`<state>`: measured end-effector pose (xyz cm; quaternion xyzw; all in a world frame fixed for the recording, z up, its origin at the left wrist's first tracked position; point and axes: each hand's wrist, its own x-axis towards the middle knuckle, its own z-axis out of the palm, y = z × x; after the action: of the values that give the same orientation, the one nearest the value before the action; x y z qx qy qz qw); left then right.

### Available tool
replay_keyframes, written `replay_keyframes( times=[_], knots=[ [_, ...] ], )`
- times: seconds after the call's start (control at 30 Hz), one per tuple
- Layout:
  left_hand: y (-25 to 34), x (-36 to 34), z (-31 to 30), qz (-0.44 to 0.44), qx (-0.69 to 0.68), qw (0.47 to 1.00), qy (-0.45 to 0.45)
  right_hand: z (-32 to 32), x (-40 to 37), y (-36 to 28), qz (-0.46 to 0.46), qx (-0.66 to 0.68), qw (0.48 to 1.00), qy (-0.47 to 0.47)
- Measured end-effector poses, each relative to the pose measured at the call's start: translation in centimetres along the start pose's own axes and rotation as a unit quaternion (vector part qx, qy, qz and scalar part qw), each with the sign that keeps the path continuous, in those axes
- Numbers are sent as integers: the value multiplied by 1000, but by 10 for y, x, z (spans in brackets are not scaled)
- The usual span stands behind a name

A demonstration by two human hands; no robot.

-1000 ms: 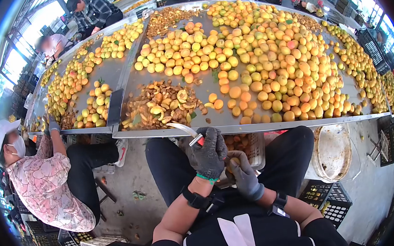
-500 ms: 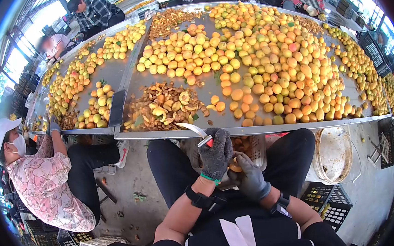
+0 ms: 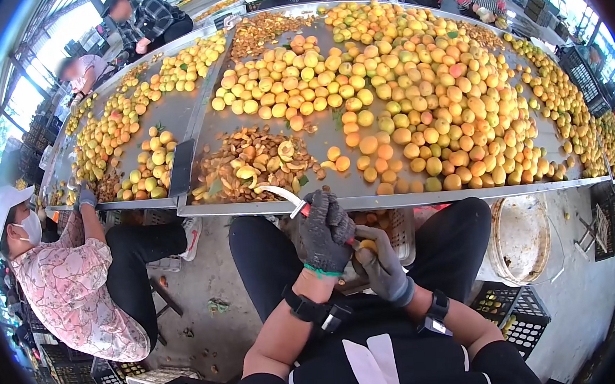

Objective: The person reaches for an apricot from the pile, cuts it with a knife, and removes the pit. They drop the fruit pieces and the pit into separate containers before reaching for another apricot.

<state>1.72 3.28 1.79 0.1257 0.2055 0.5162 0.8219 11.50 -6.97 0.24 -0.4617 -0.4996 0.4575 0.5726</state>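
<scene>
My left hand (image 3: pixel 325 232), in a dark grey knit glove with a green cuff, is closed round the red handle of a curved knife (image 3: pixel 281 193). The blade points away to the left, over the table's front edge. At the other side of the fist, the handle's red end reaches the apricot (image 3: pixel 368 246). My right hand (image 3: pixel 386 272), in a grey glove, has its fingers round that apricot, partly hiding it. Just beyond the knife lies a heap of apricot pits and cut pieces (image 3: pixel 255 166) on the metal table (image 3: pixel 204 113).
Whole apricots (image 3: pixel 453 108) cover much of the table. Below its edge, between my knees, stands a crate (image 3: pixel 401 239). A white bucket (image 3: pixel 521 240) is to the right, beside black crates (image 3: pixel 512 313). One co-worker (image 3: pixel 76 282) sits at left; several others sit across the table.
My left hand has shifted slightly left with the knife. The red handle end now shows against the apricot, and my right hand has turned, exposing more of the fruit.
</scene>
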Motion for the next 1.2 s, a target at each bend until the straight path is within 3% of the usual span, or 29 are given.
replay_keyframes(
  times=[0.1,0.17,0.2,0.27,0.3,0.33,0.37,0.4,0.47,0.5,0.57,0.7,0.77,0.9,0.97,1.0,1.07,1.2],
  knots=[
    [-2,9,-16,-27,-35,999,14,-4,1,4,21,8,999,-42],
    [-4,10,-19,-40,-43,998,23,-6,5,12,-150,-176,972,-33],
    [-4,8,-17,-36,-40,998,22,-6,3,12,-149,-176,973,-33],
    [-4,7,-20,-33,-37,999,23,-8,-1,9,-15,-54,997,-57],
    [-3,9,-24,-46,-63,997,21,-8,-2,7,-14,-53,997,-57],
    [-2,11,-26,-60,-89,994,18,-9,-1,4,64,67,994,-51],
    [0,11,-29,-61,-88,994,19,-10,0,0,141,186,972,-43],
    [2,9,-27,-60,-62,996,18,-9,1,-8,142,186,971,-41],
    [5,7,-18,-59,-38,997,17,-9,4,-24,246,373,894,-31],
    [6,4,-11,-39,-2,999,18,-8,2,-21,248,372,894,-31],
    [5,0,-1,-20,34,999,18,-5,-1,-6,200,219,955,10],
    [-1,-8,15,27,83,996,4,-2,-7,13,101,145,984,27],
    [-1,-10,16,30,80,996,-3,0,-7,5,-19,-4,999,27],
    [3,-8,10,-6,35,999,-10,-8,-6,11,-37,-3,999,-21],
    [4,-6,3,-40,20,999,1,-9,-4,11,63,104,992,-43],
    [3,-4,-3,-42,3,999,-2,-7,-3,6,63,104,992,-42],
    [0,1,-11,-42,-16,999,-4,1,-2,-7,165,290,943,-2],
    [2,10,-20,-48,-41,997,42,-3,4,-10,214,395,893,-33]
  ],
)
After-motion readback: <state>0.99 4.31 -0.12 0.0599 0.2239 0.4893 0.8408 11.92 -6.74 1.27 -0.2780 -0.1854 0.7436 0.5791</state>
